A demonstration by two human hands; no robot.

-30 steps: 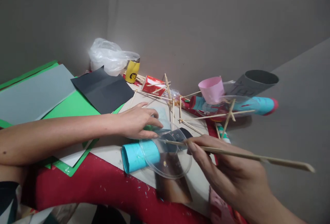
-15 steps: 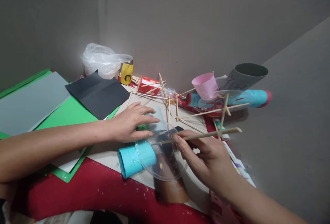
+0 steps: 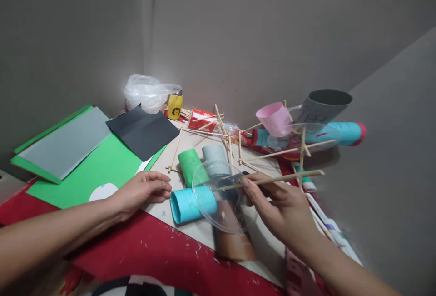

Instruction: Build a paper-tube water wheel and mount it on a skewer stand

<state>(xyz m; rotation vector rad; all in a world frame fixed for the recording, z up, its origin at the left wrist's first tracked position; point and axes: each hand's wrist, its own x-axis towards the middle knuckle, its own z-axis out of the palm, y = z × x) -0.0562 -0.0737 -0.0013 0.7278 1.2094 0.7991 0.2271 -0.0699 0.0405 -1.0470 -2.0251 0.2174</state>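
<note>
My right hand (image 3: 281, 207) pinches a wooden stick (image 3: 289, 177) between thumb and fingers. The stick's left end reaches over a clear plastic disc (image 3: 204, 216), and its right part crosses other sticks near a second clear disc. Around and under the nearer disc lie paper tubes: blue (image 3: 182, 205), green (image 3: 189, 162), pale grey (image 3: 214, 154) and brown (image 3: 235, 246). A dark piece (image 3: 228, 182) shows beside my right fingers, partly hidden. My left hand (image 3: 150, 189) is empty, fingers extended and slightly bent, just left of the blue tube.
Green sheets (image 3: 85, 164), a grey sheet (image 3: 68, 143) and a black sheet (image 3: 145, 132) lie to the left. Behind stand a plastic bag (image 3: 145, 93), a yellow can (image 3: 175, 106) and a red box (image 3: 200, 118). Joined stick frames (image 3: 204, 132) and a pink paper tube (image 3: 275, 118) are farther back.
My left hand has drawn back left and toward me from above the tubes, so the green and grey tubes show fully. My right hand keeps its pinch on the stick. The view has shifted slightly.
</note>
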